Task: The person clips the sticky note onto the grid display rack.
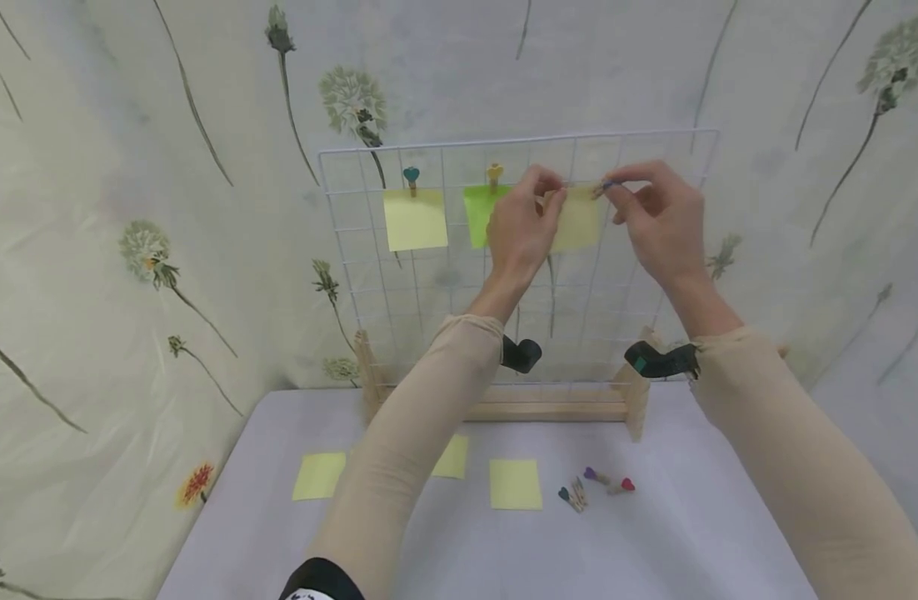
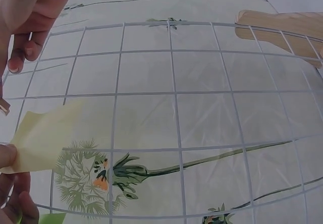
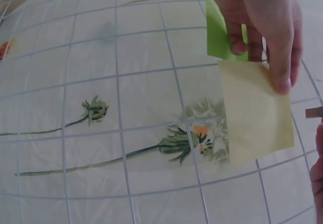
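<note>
My left hand [image 1: 522, 221] pinches a pale yellow sticky note [image 1: 577, 225] by its upper left edge, thumb on its face, up against a white wire grid [image 1: 444, 275]. At the note's upper right, my right hand [image 1: 665, 221] pinches a small wooden clothespin [image 1: 600, 188] with a blue top. In the right wrist view the clothespin's tip [image 3: 314, 112] stands just beside the note. Left of it hangs a green note [image 1: 476, 218], partly hidden by my left hand, under a yellow-heart clothespin [image 1: 495, 173]. Farther left, a teal-heart clothespin [image 1: 411, 179] holds a yellow note [image 1: 416, 223].
The grid stands in a wooden base [image 1: 549, 412] at the back of a white table [image 1: 624, 550]. Several yellow notes, one [image 1: 515, 485] at the middle, lie in front. To their right are several loose clothespins [image 1: 577, 493]. A flower-printed curtain [image 1: 227, 100] hangs behind.
</note>
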